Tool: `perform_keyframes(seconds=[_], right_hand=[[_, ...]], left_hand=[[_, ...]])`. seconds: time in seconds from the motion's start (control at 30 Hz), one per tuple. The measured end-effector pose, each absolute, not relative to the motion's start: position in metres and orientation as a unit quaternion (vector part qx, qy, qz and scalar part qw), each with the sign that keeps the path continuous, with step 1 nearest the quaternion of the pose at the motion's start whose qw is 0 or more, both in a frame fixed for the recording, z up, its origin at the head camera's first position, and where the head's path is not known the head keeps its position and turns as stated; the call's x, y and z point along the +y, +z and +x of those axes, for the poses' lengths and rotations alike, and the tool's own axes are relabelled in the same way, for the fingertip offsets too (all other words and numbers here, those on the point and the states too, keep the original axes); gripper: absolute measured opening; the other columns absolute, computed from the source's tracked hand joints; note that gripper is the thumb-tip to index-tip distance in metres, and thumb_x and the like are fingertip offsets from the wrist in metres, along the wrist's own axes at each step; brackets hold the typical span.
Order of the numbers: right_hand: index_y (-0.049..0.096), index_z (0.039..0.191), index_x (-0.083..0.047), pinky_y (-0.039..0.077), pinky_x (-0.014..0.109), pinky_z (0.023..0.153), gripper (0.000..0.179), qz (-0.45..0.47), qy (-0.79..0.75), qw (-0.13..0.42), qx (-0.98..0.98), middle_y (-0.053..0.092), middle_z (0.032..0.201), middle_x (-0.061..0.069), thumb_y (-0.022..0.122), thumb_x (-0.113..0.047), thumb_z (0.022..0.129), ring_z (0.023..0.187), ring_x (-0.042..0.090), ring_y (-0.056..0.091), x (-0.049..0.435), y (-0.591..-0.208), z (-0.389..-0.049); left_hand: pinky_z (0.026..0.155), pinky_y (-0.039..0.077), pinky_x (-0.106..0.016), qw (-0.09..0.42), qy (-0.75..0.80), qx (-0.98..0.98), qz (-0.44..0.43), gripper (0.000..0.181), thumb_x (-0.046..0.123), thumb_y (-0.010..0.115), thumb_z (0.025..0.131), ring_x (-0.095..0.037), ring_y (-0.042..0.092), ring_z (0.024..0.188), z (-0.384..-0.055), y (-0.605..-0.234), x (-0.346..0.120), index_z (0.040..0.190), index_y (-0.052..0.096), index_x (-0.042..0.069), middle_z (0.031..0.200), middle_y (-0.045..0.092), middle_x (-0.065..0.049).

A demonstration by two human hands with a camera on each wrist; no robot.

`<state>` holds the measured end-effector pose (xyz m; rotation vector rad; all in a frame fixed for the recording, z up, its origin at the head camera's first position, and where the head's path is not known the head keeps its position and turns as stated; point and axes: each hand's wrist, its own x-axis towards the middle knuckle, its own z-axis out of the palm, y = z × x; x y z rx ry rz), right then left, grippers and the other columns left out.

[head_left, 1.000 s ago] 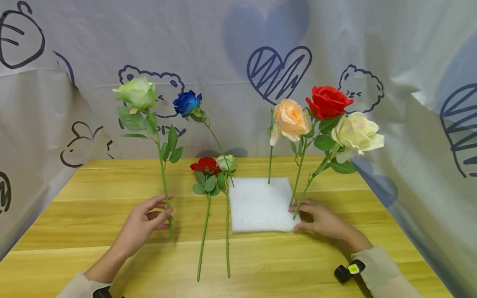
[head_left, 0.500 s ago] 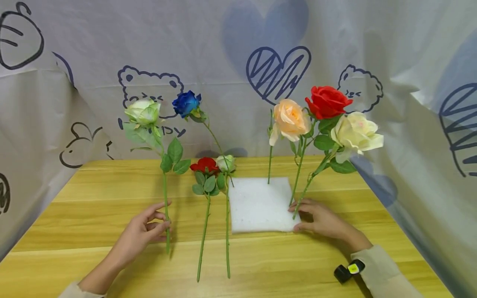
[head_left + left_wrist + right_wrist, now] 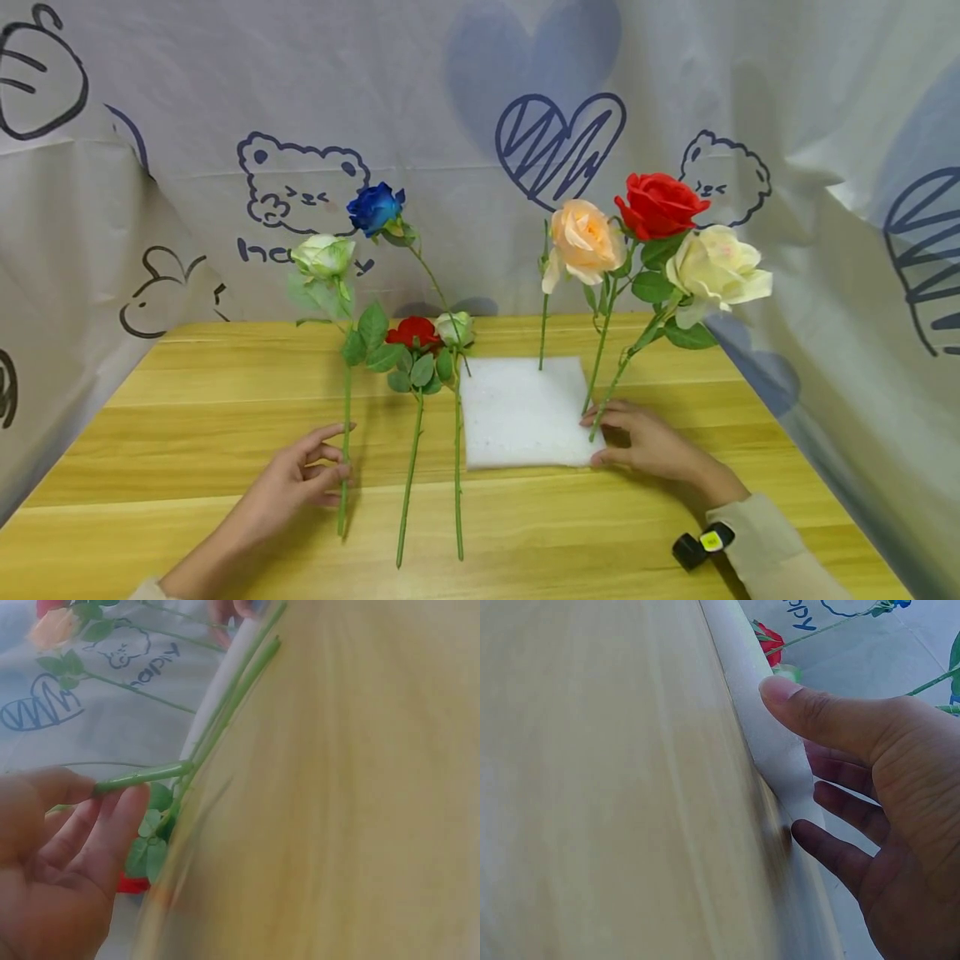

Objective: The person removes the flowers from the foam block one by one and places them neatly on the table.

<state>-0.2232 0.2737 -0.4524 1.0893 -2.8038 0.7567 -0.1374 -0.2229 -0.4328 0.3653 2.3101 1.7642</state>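
Note:
My left hand (image 3: 303,475) pinches the lower stem of a pale green-white rose (image 3: 324,257) between thumb and fingers. The rose is upright above the table, and its cut stem end (image 3: 180,768) shows in the left wrist view. My right hand (image 3: 648,437) rests at the near right corner of a white foam block (image 3: 525,417). Its thumb lies along the near edge, and its relaxed fingers are spread by the right side. A red rose (image 3: 662,206), a peach rose (image 3: 587,242) and a cream rose (image 3: 717,267) stand at the foam's right half.
A blue rose (image 3: 377,208) leans left from the foam's back left corner. Left of the foam, a red rose (image 3: 412,333) and a small whitish rose (image 3: 454,328) lie on the wooden table (image 3: 187,433). A patterned cloth (image 3: 420,108) hangs behind.
My left hand has come nearer and lower with the pale green-white rose, ending slightly to the right. The flower head has dropped and shifted right. My right hand has stayed at the foam.

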Motion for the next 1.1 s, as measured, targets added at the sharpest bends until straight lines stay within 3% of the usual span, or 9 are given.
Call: perform_keyframes(seconds=[0.37,0.77,1.1], right_hand=[[0.068,0.12,-0.014,0.046,0.048,0.098,0.049,0.363,0.239,0.03,-0.9,0.062,0.124,0.003,0.077,-0.043,0.081,0.118,0.029,0.056,0.275,-0.455,-0.226],[0.068,0.124,-0.011,0.046,0.048,0.099,0.055,0.361,0.216,0.042,-0.906,0.063,0.126,0.003,0.076,-0.046,0.082,0.119,0.029,0.056,0.276,-0.453,-0.224],[0.068,0.123,-0.01,0.047,0.047,0.098,0.055,0.364,0.212,0.036,-0.906,0.063,0.126,0.004,0.074,-0.047,0.083,0.118,0.029,0.057,0.275,-0.452,-0.223]], left_hand=[[0.076,0.059,-0.039,0.142,0.617,0.767,0.109,0.071,0.016,0.065,0.096,-0.029,0.063,0.105,-0.133,-0.445,-0.217,0.149,0.024,-0.007,0.115,0.051,-0.022],[0.077,0.059,-0.039,0.168,0.62,0.758,0.113,0.072,0.016,0.066,0.095,-0.03,0.062,0.103,-0.129,-0.448,-0.211,0.149,0.025,-0.007,0.114,0.052,-0.02],[0.078,0.059,-0.037,0.197,0.629,0.743,0.117,0.074,0.015,0.064,0.097,-0.026,0.06,0.099,-0.128,-0.455,-0.207,0.149,0.019,-0.012,0.113,0.052,-0.019]])
